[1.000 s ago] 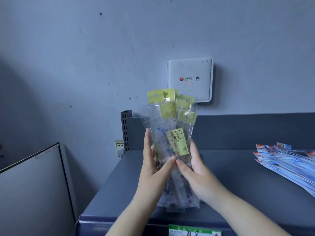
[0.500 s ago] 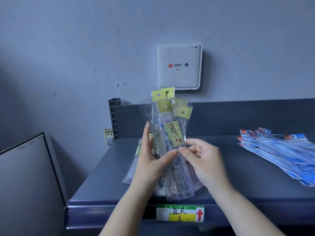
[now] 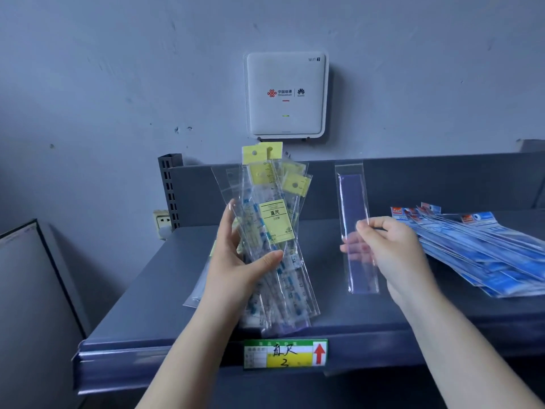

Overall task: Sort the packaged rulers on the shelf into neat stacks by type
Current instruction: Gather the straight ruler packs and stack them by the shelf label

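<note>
My left hand (image 3: 236, 261) grips an upright fan of several clear-packaged rulers with yellow header tags (image 3: 274, 225), their lower ends near the front edge of the grey shelf (image 3: 165, 290). My right hand (image 3: 389, 246) pinches a single clear sleeve holding a dark purple ruler (image 3: 354, 219), held upright and apart from the bundle, to its right. A spread pile of blue-packaged rulers (image 3: 477, 249) lies flat on the shelf at the far right. One more clear packet (image 3: 197, 293) peeks out on the shelf behind my left wrist.
A white WiFi box (image 3: 286, 94) hangs on the wall above the shelf's back panel (image 3: 413, 184). A green-and-yellow price label (image 3: 284, 354) sits on the shelf's front lip. A perforated upright post (image 3: 169, 187) and wall socket (image 3: 162, 222) stand at the left, beside a grey board (image 3: 29, 305).
My right hand has pulled one purple ruler packet out of the bundle and moved it to the right. My left hand keeps holding the rest.
</note>
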The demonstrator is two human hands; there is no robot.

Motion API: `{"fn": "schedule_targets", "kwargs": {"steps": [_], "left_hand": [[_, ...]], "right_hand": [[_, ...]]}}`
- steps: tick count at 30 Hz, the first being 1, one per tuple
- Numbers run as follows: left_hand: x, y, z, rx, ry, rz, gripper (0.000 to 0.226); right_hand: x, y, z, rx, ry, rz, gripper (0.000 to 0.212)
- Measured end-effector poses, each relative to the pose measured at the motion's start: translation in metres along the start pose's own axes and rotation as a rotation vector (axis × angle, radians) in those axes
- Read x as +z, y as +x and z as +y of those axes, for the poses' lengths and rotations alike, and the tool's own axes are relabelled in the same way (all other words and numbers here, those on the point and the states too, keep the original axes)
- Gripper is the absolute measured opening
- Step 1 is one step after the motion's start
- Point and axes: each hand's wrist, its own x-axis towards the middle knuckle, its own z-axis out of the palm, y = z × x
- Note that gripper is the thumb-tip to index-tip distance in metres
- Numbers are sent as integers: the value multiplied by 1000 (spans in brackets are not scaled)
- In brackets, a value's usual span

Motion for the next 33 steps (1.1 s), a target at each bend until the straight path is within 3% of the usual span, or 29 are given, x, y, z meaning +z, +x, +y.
{"fn": "schedule_targets", "kwargs": {"steps": [2, 6, 8, 10, 12, 15, 18, 22, 28, 33], "left_hand": [[0, 0, -1, 3, 6, -4, 99], [1, 0, 0, 0, 4, 6, 98], [2, 0, 0, -1, -3, 7, 97], [2, -1, 0, -1, -6, 5, 99], [3, -1, 1, 7, -9, 3, 102], [5, -1, 3, 35, -1, 4, 101], [6, -1, 4, 27, -18, 19, 100], [3, -1, 2, 38, 33, 43, 88], [-3, 1, -4, 37, 68, -2, 94], [-4, 1, -6, 34, 86, 26, 90]], "right_hand": [[-20, 12, 7, -26, -276, 51, 11], [-35, 19, 20, 12, -1051, -80, 12], [-29, 13, 19, -88, -1207, -49, 32], [-14, -3, 9, -295, -937, -47, 38], [5, -25, -7, -347, -602, -205, 38], [32, -51, -13, -324, -598, -419, 60], [48, -56, -6, -342, -633, -369, 63], [54, -48, 0, -250, -452, -295, 44], [47, -39, 4, -225, -367, -220, 15], [36, -28, 10, -115, -261, -175, 33]]}}
